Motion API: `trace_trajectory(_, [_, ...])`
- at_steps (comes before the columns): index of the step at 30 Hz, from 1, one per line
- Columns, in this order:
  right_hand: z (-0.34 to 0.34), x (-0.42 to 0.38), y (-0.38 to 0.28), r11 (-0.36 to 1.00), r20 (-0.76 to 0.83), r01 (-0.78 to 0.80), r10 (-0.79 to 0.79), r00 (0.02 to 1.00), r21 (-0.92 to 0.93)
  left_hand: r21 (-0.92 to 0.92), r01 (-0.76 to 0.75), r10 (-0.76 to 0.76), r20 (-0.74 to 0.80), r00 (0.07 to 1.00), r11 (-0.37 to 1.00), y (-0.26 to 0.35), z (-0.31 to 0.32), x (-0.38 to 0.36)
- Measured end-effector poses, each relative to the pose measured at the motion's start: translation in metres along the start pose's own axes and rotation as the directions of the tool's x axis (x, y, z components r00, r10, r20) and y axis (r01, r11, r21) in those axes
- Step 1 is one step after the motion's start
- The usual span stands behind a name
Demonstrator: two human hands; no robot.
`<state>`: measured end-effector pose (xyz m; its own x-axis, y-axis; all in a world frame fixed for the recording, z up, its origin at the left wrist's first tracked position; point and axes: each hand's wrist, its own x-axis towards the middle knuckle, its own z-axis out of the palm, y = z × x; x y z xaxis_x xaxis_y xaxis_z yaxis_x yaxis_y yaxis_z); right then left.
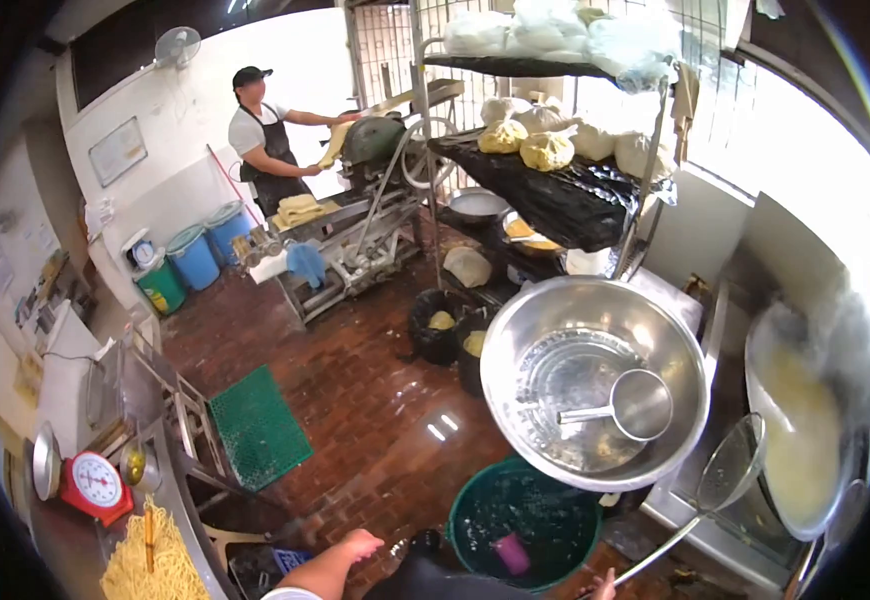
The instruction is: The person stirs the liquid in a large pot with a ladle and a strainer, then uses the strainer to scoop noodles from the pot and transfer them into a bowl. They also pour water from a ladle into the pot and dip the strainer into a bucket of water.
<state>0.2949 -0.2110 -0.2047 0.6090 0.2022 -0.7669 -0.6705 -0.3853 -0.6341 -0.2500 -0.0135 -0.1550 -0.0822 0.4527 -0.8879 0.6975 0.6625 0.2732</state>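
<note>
My right hand, at the bottom edge, is closed around the long handle of a wire skimmer. The skimmer's mesh head is beside a large steaming pan with pale yellow contents. My left hand is held out over the floor with nothing visible in it; its fingers are too small to make out. Between the hands stands a green tub of dark water with a pink cup in it. Above the tub, a big steel basin holds water and a small metal pot.
A co-worker stands at a dough machine. Noodles and a red scale are on the left counter. A shelf rack with bagged dough stands behind the basin. A green mat lies on the brick floor.
</note>
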Motion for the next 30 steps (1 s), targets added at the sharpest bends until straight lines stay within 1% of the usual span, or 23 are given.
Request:
trace_trajectory(1, [-0.005,0.003,0.002,1.0,-0.005,0.0,0.0,1.0,-0.001,0.001,0.001,-0.001,0.005,1.0,1.0,0.003,0.001,-0.005])
trace_trajectory(3, [-0.012,0.004,0.004,1.0,0.083,-0.004,0.004,0.997,-0.005,-0.12,-0.091,0.083,-0.067,0.994,0.989,0.006,0.005,-0.01])
trace_trajectory(6, [-0.016,0.008,-0.005,0.998,0.076,-0.005,0.01,0.997,-0.06,-0.096,-0.048,0.047,-0.009,0.999,0.994,0.0,0.009,0.011])
trace_trajectory(10, [-0.016,0.007,-0.015,0.995,0.054,-0.012,0.018,0.998,-0.104,-0.112,-0.035,0.037,0.016,0.999,0.993,-0.006,0.011,0.023])
trace_trajectory(13, [-0.016,0.007,-0.02,0.992,0.043,-0.016,0.022,0.999,-0.121,-0.098,-0.022,0.024,0.018,1.0,0.995,-0.004,0.011,0.027])
trace_trajectory(15, [-0.016,0.006,-0.022,0.992,0.037,-0.021,0.025,0.999,-0.128,-0.041,-0.046,0.044,-0.033,0.998,0.998,-0.002,0.011,0.027])
trace_trajectory(16, [-0.015,0.006,-0.023,0.991,0.036,-0.02,0.025,0.999,-0.134,-0.042,-0.045,0.044,-0.033,0.998,0.998,0.0,0.011,0.027])
trace_trajectory(18, [-0.014,0.007,-0.025,0.99,0.034,-0.025,0.03,0.999,-0.14,-0.015,-0.063,0.064,0.017,0.998,0.998,0.004,0.009,0.026])
trace_trajectory(21, [-0.012,0.008,-0.026,0.988,0.037,-0.032,0.038,0.999,-0.153,0.01,-0.102,0.103,-0.005,0.995,0.995,0.006,0.01,0.027])
trace_trajectory(24, [-0.011,0.008,-0.027,0.987,0.038,-0.034,0.041,0.998,-0.159,-0.002,-0.064,0.064,-0.017,0.998,0.998,0.008,0.01,0.02])
trace_trajectory(27, [-0.011,0.009,-0.026,0.986,0.036,-0.037,0.044,0.998,-0.163,-0.046,-0.071,0.069,-0.042,0.997,0.996,0.008,0.012,0.01])
trace_trajectory(30, [-0.011,0.009,-0.026,0.985,0.039,-0.04,0.047,0.998,-0.167,-0.034,-0.057,0.056,-0.037,0.998,0.998,0.004,0.015,0.011])
